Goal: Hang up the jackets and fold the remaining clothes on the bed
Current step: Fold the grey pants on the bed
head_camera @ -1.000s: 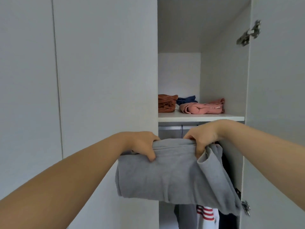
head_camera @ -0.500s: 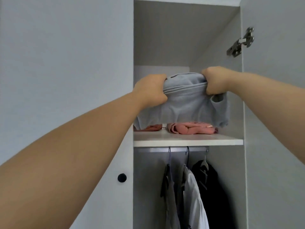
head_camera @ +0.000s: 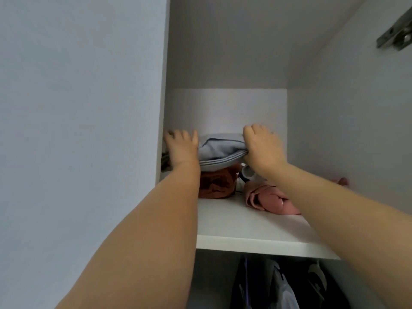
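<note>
Now, at the open wardrobe: the folded grey fabric garment lay on the upper white shelf, towards its back left, resting on top of a folded rust-brown garment.

Left hand: flat on the left end of the grey garment, fingers straight and slightly spread, palm down. The fingertips reached close to the inner left wall of the wardrobe.

Right hand: at the right end of the same garment, fingers curled over the top and thumb under the folded edge, pinching the grey fabric.

Both forearms reached up and over the front edge of the shelf.

Other contents of the shelf: a rolled pink garment lay to the right of the rust-brown one, partly hidden by the right forearm. A small blue-and-white item showed between the two; I could not tell what it was.

Below the shelf, dark and pale hanging clothes were in view. A metal door hinge showed at top right, and the closed pale wardrobe door filled the left side.
</note>
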